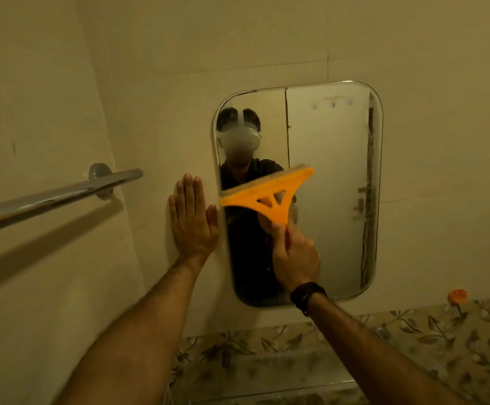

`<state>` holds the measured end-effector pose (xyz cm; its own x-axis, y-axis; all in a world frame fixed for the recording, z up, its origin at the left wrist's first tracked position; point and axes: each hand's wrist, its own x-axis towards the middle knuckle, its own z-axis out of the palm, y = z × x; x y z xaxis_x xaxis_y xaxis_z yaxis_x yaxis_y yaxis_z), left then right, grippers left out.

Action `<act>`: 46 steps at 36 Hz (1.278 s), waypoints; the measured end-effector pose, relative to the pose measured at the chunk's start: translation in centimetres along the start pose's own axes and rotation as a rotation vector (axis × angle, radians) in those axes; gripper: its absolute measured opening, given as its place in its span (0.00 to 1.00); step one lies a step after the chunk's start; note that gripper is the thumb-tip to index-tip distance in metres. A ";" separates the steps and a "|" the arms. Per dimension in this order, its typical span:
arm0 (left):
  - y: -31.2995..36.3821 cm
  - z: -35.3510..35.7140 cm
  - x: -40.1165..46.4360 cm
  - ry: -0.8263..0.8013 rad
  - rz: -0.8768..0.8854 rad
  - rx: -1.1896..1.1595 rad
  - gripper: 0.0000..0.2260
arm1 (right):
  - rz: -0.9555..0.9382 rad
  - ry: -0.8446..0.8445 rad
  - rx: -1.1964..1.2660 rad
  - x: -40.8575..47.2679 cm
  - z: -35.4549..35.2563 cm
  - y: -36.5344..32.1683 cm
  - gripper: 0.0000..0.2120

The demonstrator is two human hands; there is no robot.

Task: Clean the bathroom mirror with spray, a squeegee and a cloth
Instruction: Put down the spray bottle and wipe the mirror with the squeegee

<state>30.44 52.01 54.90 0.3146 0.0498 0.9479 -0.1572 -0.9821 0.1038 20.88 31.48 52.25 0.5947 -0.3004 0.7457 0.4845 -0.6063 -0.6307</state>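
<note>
The wall [267, 39] is pale tile, with a band of leaf-patterned tile [413, 340] running below the mirror. The mirror [334, 185] hangs on it, a tall pane with rounded corners; its left edge is nearest the left hand and its lower edge sits just above the patterned band. Most of its right half is hazy and uncovered, with bare glass above and to the right of the squeegee. A chrome rail [47, 197] sticks out from the wall well to the left of the mirror, at about mid-height of it.

The left hand [194, 217] lies flat on the wall just beside the mirror's left edge, fingers straight and together, holding nothing. The right hand [295, 258] is over the mirror's lower left part, fingers and thumb wrapped round the squeegee's handle; a dark band is on that wrist. The squeegee [267, 191] is orange, its blade tilted, left end lower and reaching the mirror's left edge, right end higher near the mirror's middle. A small orange thing [457, 296] sits on the wall right of the mirror's lower corner.
</note>
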 end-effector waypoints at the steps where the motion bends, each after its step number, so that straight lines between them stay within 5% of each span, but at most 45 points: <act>1: 0.0 0.0 0.0 0.004 0.000 -0.003 0.29 | -0.017 0.003 0.012 1.1 -0.2 -0.7 0.17; 11: 0.0 -0.2 -0.2 0.009 0.006 0.001 0.29 | -0.002 -0.080 -0.029 1.3 0.5 0.6 0.17; 18: 0.1 -0.1 -0.3 0.020 0.010 0.011 0.29 | 0.123 -0.141 -0.071 -5.9 2.2 6.7 0.27; 26: -0.2 -0.3 0.5 0.032 -0.008 0.044 0.30 | 0.124 -0.167 -0.036 -8.5 1.6 6.3 0.11; 34: 0.2 -0.2 0.3 0.039 0.002 0.054 0.31 | 0.011 0.027 0.010 -2.4 0.0 1.9 0.15; 46: 0.2 -0.1 -0.3 0.046 0.015 0.055 0.31 | 0.085 -0.163 -0.026 -6.7 2.8 7.1 0.18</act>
<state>30.19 51.82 54.68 0.2690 0.0420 0.9622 -0.1097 -0.9912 0.0739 22.09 31.27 42.16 0.7302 -0.2292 0.6437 0.4123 -0.6034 -0.6826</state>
